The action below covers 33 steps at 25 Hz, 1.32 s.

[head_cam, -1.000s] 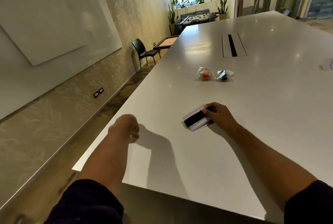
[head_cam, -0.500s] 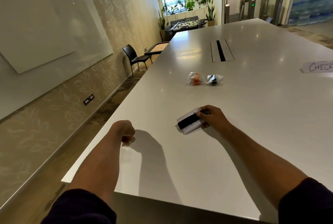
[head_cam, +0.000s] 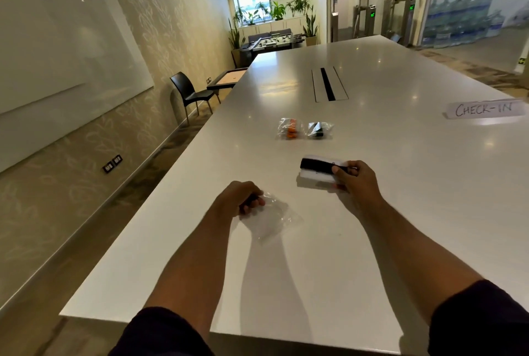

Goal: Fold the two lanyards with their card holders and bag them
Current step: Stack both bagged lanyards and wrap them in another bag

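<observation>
A white card holder with a black lanyard folded across it [head_cam: 317,168] lies just above the table, and my right hand [head_cam: 353,179] grips its right end. My left hand [head_cam: 239,198] pinches the corner of an empty clear plastic bag [head_cam: 272,219] that rests on the white table [head_cam: 315,269]. The bag is to the lower left of the card holder, a short gap between them. Farther back lie two small clear bags, one with an orange lanyard [head_cam: 290,129] inside and one with a black lanyard [head_cam: 317,130] inside.
A paper sign reading CHECK-IN [head_cam: 483,109] lies at the right of the table. A cable slot [head_cam: 327,85] is set into the table's middle. The left table edge drops to the floor, with a black chair [head_cam: 190,92] by the wall.
My left hand has moved right from the table's left edge, bringing the clear bag with it. My right hand has turned the card holder and lanyard level and lifted it slightly.
</observation>
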### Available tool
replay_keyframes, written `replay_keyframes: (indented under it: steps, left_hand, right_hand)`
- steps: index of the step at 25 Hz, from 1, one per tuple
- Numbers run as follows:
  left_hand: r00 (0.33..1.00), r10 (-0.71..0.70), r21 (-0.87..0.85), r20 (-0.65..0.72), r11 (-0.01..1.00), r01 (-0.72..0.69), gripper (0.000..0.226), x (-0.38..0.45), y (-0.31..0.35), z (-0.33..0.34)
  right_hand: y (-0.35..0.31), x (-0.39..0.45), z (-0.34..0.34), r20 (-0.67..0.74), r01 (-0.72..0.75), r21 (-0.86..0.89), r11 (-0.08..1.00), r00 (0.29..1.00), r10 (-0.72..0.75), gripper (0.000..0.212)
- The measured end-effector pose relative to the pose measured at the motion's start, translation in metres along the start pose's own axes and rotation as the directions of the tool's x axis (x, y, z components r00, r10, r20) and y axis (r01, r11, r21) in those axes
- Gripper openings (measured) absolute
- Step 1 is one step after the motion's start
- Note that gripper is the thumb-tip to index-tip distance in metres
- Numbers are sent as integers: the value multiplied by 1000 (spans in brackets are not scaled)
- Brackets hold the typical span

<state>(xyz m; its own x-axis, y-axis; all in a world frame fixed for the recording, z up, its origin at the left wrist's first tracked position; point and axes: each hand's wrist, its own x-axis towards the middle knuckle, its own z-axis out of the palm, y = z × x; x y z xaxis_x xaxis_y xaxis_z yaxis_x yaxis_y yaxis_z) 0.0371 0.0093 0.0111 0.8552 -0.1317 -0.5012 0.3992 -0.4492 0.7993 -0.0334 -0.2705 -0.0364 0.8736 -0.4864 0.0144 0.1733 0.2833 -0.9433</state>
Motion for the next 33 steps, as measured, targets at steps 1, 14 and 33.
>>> replay_keyframes:
  steps: [1, 14, 33]
  left_hand:
    - [999, 15, -31, -51, 999, -17, 22, 4, 0, 9]
    - [695, 560, 253, -451, 827, -502, 10, 20, -23, 85]
    - [620, 764, 557, -176, 597, -578, 9, 16, -32, 91]
  right_hand:
    - [-1, -1, 0, -4, 2, 25, 1000, 1000, -1, 24]
    - [7, 4, -3, -48, 6, 14, 1000, 999, -5, 25]
    - [10, 2, -4, 8, 32, -110, 993, 999, -32, 29]
